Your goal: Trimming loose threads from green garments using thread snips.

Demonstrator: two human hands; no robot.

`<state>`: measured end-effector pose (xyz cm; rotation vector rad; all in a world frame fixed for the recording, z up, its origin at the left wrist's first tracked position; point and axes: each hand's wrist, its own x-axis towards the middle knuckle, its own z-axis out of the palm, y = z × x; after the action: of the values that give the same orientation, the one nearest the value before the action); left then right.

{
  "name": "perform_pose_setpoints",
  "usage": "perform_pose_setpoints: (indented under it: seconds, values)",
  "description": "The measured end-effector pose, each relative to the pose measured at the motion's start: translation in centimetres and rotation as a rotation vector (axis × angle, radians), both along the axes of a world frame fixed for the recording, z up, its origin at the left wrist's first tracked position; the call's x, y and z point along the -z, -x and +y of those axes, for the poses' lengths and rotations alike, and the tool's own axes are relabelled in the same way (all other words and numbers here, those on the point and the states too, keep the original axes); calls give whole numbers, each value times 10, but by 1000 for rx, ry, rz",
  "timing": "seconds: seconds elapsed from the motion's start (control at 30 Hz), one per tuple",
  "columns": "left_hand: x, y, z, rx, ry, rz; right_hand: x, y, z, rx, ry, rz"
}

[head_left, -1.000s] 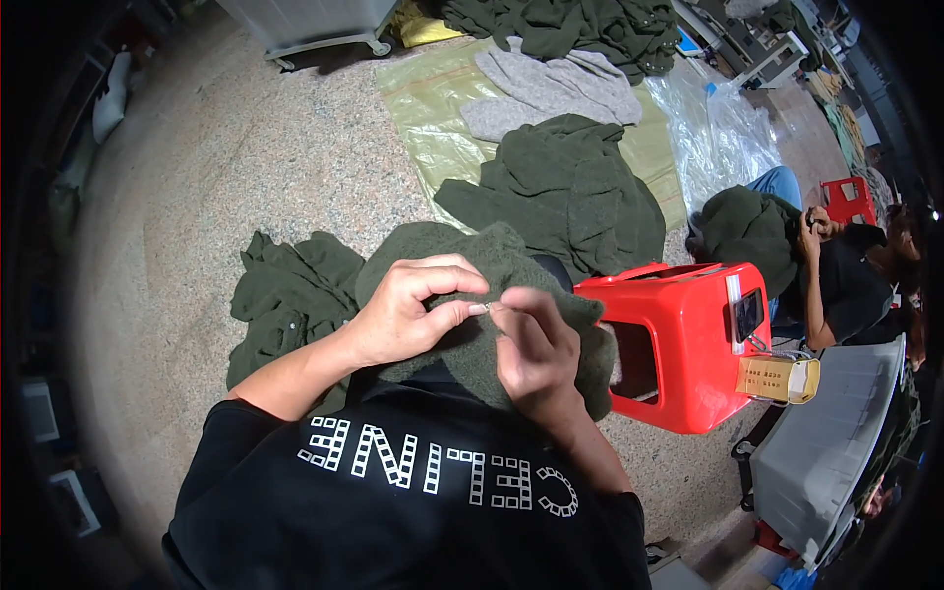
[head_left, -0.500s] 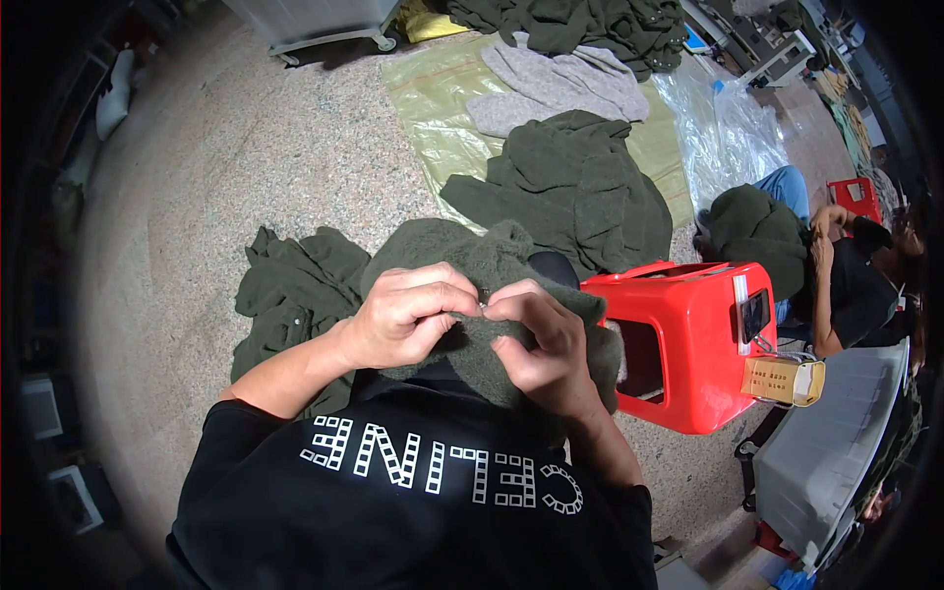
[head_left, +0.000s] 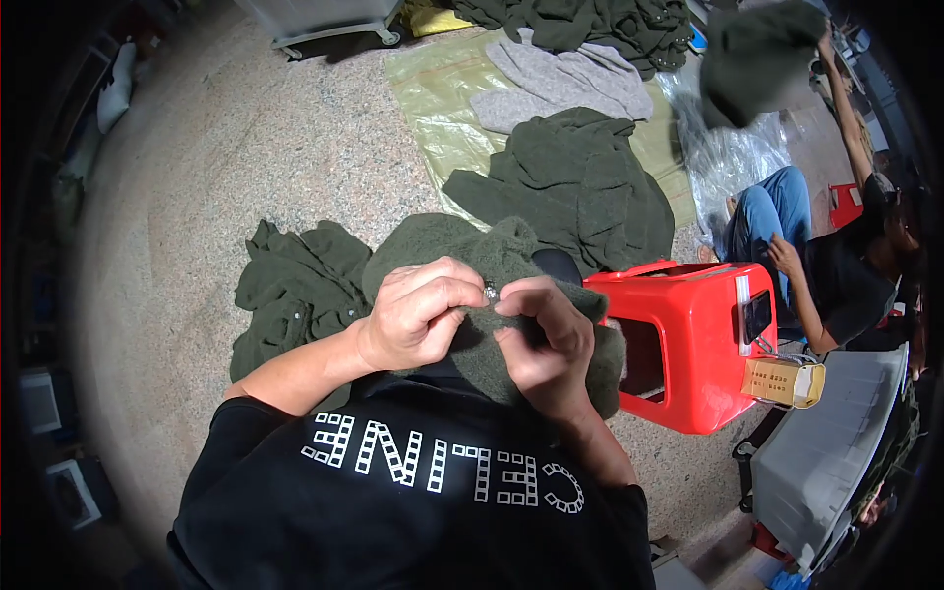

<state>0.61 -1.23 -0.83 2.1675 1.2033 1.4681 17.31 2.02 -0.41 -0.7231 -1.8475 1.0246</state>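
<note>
A dark green fleecy garment (head_left: 447, 246) lies bunched across my lap. My left hand (head_left: 421, 310) is closed in a pinch on its fabric, beside a small shiny button (head_left: 491, 292). My right hand (head_left: 549, 339) comes to the button from the other side, thumb and forefinger curled together. Whatever those right fingertips hold, if anything, is too small to make out. Both hands nearly meet over the garment, which hides part of my knees.
Right of me stands a red plastic stool (head_left: 703, 359) bearing a phone (head_left: 756, 317), with a small cardboard box (head_left: 784, 382) at its side. Green garments (head_left: 580, 187) lie ahead on plastic sheeting, others (head_left: 295, 295) at left. A co-worker (head_left: 846, 265) sits at right near a grey cart (head_left: 831, 442).
My hands have shifted slightly, and the shiny button shows more plainly between the fingertips. The co-worker has swung a green garment from their lap up and away with one arm.
</note>
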Motion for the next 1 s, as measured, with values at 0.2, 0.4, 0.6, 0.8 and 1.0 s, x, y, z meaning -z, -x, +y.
perform_pose_setpoints:
  seconds: [0.2, 0.4, 0.6, 0.8, 1.0]
  values:
    - [4, -7, 0, -103, -13, -33, -1, 3, 0, 36, -23, 26]
    - [6, -3, 2, -64, -96, 27, -1, 1, 7, -54, 48, 15]
    - [5, -3, 5, -67, -88, 36, 2, 1, 8, -57, 4, 47]
    - [4, -2, 7, -58, -91, 54, 4, 1, 14, -94, 2, 77]
    - [7, -2, 7, -57, -45, 15, 6, 2, 18, -156, -48, 60]
